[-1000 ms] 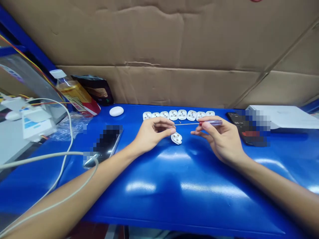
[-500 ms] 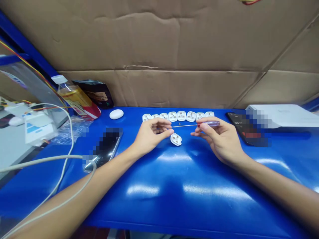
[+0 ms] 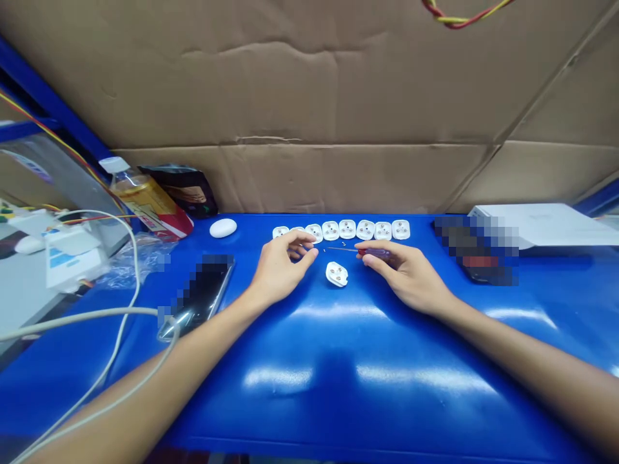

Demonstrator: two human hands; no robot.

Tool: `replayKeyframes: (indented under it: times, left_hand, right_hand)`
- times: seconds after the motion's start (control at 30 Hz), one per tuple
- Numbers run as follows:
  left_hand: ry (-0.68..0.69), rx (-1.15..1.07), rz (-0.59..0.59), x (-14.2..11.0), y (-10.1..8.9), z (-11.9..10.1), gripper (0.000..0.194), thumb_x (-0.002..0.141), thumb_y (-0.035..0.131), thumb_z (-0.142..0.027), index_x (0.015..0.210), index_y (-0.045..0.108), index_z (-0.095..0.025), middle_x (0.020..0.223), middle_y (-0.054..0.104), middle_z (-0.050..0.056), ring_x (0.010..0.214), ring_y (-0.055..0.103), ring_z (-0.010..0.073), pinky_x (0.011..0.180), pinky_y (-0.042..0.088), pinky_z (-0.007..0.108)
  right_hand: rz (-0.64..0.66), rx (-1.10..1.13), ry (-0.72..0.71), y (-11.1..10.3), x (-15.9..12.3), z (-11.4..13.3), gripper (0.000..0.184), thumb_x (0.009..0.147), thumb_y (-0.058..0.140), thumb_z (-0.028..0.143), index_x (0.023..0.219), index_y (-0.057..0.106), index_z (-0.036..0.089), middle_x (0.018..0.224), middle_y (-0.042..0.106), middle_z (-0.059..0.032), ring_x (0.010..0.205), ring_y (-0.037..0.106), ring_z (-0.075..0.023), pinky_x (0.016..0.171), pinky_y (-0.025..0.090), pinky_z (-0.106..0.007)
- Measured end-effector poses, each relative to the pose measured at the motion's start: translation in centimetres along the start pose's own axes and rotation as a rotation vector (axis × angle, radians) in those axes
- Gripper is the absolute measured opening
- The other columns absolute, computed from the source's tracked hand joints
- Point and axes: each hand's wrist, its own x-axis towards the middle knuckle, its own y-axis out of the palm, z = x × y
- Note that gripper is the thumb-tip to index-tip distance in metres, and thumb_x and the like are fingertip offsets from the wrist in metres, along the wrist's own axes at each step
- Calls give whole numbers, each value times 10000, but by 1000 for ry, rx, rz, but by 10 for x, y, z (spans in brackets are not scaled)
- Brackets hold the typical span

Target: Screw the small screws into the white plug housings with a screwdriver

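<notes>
My right hand (image 3: 413,274) is closed around a screwdriver (image 3: 373,252) with a reddish-purple handle, its thin shaft pointing left. Across from it, my left hand (image 3: 280,264) has its fingers curved and the thumb apart, with nothing visible in them. Two tiny pieces, possibly screws, lie near the shaft: one small piece (image 3: 344,244) behind it and another small piece (image 3: 324,250) by the tip. A loose white plastic piece with metal contacts (image 3: 336,274) sits tilted between the hands. Behind them runs a row of several similar white pieces (image 3: 347,229), partly hidden by my left fingers.
On the blue table (image 3: 309,374) are a phone (image 3: 206,290) at left, a white oval case (image 3: 223,228), a drink bottle (image 3: 152,203) and a dark pouch (image 3: 186,190). A dark phone (image 3: 476,258) and white box (image 3: 541,222) lie right. A pale cable (image 3: 138,270) crosses my left forearm.
The screwdriver's tip has come away from my left fingertips. My right hand has moved left and lower with it. A tiny piece now shows by the tip. The view has shifted slightly.
</notes>
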Motion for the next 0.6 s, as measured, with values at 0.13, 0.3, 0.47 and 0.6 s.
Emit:
replayKeyframes:
  times: [0.13, 0.3, 0.47, 0.6]
  left_hand:
    - [-14, 16, 1, 0, -1, 0, 244, 914, 732, -329, 1103, 777, -181, 1126, 801, 83, 922, 741, 216, 841, 606, 361]
    - [-24, 46, 27, 2, -2, 2, 249, 912, 729, -324, 1112, 768, -179, 1063, 796, 81, 910, 747, 222, 844, 610, 375]
    - [-21, 59, 56, 2, -3, -1, 218, 915, 725, -282, 1100, 769, -176, 1063, 803, 83, 929, 757, 222, 873, 616, 378]
    - [-18, 68, 67, 1, -4, -2, 220, 917, 708, -265, 1107, 771, -173, 1088, 805, 91, 951, 761, 230, 889, 617, 388]
  right_hand:
    - [29, 14, 3, 0, 0, 2, 316, 1037, 655, 440, 1266, 788, 268, 1335, 792, -57, 1276, 726, -296, 1087, 584, -458]
    - [88, 26, 24, 1, 0, 0, 319, 1034, 662, 463, 1271, 793, 295, 1338, 791, -49, 1254, 734, -288, 1089, 582, -462]
    - [94, 26, 18, 0, 0, -2, 337, 1036, 659, 482, 1292, 788, 305, 1347, 787, -39, 1265, 727, -279, 1090, 579, -453]
    - [107, 27, 18, 0, 0, -1, 330, 1041, 657, 473, 1288, 788, 300, 1348, 788, -33, 1270, 725, -266, 1102, 572, -440]
